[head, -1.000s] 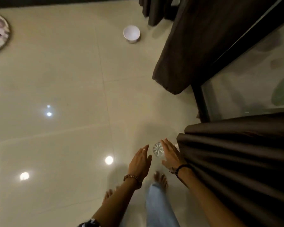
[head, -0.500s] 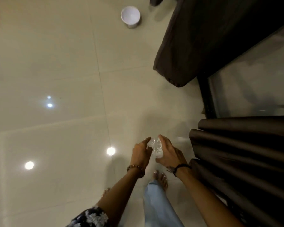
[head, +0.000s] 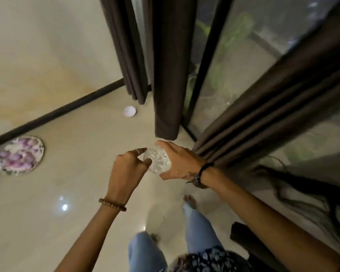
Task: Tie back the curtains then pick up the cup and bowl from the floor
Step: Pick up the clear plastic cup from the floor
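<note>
The person stands barefoot on the glossy floor [head: 77, 193], holding a clear, patterned glass cup [head: 158, 160] in front of them, lifted off the tiles. The right hand [head: 180, 163] wraps it from the side, fingers curled over the top and thumb underneath, so that grip is closed round the cup. The left hand [head: 127, 170] is at the cup's other side, its fingers curled with thumb and forefinger pinching the near edge. A white bowl [head: 129, 111] sits on the floor farther off, near the dark skirting and just beside the foot of a hanging dark curtain [head: 166, 65]. A second dark curtain [head: 273, 107] slants down to the right of the hands, its gathered folds close behind the right wrist, in front of the glass door [head: 234, 61]. A round floral plate [head: 22, 155] lies on the floor well to the left.
</note>
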